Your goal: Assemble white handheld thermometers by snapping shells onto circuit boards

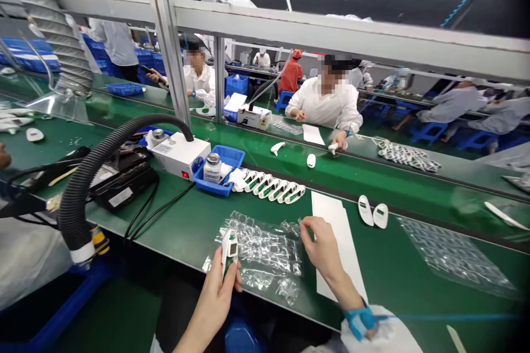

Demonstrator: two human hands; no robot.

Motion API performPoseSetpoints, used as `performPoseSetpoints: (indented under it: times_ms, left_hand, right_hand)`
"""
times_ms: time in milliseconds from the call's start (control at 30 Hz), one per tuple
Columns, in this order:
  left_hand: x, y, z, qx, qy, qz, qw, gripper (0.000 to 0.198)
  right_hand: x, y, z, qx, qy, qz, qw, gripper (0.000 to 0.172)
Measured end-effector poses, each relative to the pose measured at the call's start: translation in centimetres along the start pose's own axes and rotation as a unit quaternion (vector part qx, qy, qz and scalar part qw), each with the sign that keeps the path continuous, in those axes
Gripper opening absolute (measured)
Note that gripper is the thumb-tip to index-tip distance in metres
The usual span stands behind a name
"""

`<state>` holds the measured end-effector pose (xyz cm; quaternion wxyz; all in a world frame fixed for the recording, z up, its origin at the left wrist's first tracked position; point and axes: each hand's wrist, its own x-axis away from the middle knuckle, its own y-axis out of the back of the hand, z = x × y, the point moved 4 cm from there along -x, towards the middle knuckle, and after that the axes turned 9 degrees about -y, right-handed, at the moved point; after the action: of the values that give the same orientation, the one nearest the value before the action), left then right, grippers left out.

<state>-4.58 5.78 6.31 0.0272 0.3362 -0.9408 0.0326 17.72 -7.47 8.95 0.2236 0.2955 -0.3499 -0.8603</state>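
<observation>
Standing nearby, I saw the left hand (219, 287) wrapped round the near end of a white casing (231, 245), holding it tilted above the worktop's (182, 231) near edge, its small dark window (233, 249) uncovered. The right hand (325, 245) had thumb and forefinger pinched together by the far right corner of some clear plastic sheeting (265, 242); I couldn't tell what they gripped. Doing this well, I judged, called for steadying the casing by its sides, keeping fingertips off the window, and pinching lightly so the sheeting wouldn't drag.
</observation>
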Motion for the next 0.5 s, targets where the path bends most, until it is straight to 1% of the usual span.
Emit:
performPoseSetpoints:
  times_ms: [33, 100, 167, 200, 267, 367, 433, 500]
  left_hand:
    - [-0.2, 0.0, 0.1, 0.006, 0.001, 0.004, 1.000, 0.047]
    - [-0.5, 0.0, 0.6, 0.017, 0.006, -0.007, 1.000, 0.051]
    - [-0.7, 0.1, 1.1, 0.036, 0.011, -0.033, 0.999, 0.056]
    - [-0.8, 0.2, 1.3, 0.047, 0.020, -0.042, 0.998, 0.058]
    - [-0.9, 0.4, 1.6, 0.061, 0.046, -0.049, 0.996, 0.061]
    - [-1.0, 0.6, 1.3, 0.076, 0.068, -0.062, 0.993, 0.063]
    - [-0.9, 0.7, 0.8, 0.087, 0.068, -0.084, 0.990, 0.060]
    - [-0.8, 0.5, 0.1, 0.088, 0.070, -0.091, 0.989, 0.054]
  right_hand:
    - [-0.5, -0.4, -0.4, 0.048, 0.030, 0.011, 0.998, 0.022]
    - [-1.0, -1.3, -0.9, 0.092, 0.062, 0.073, 0.991, 0.027]
    - [-1.2, -1.6, -1.0, 0.085, 0.062, 0.138, 0.985, 0.030]
    - [-1.3, -1.4, -1.0, 0.078, 0.056, 0.156, 0.983, 0.029]
    - [-1.7, -0.4, -1.2, 0.073, 0.040, 0.163, 0.983, 0.028]
    - [-2.8, 1.0, -2.3, 0.072, 0.017, 0.148, 0.986, 0.026]
    - [-4.1, 1.3, -3.6, 0.060, -0.007, 0.139, 0.988, 0.026]
    - [-5.9, 1.2, -5.5, 0.059, -0.042, 0.123, 0.990, 0.025]
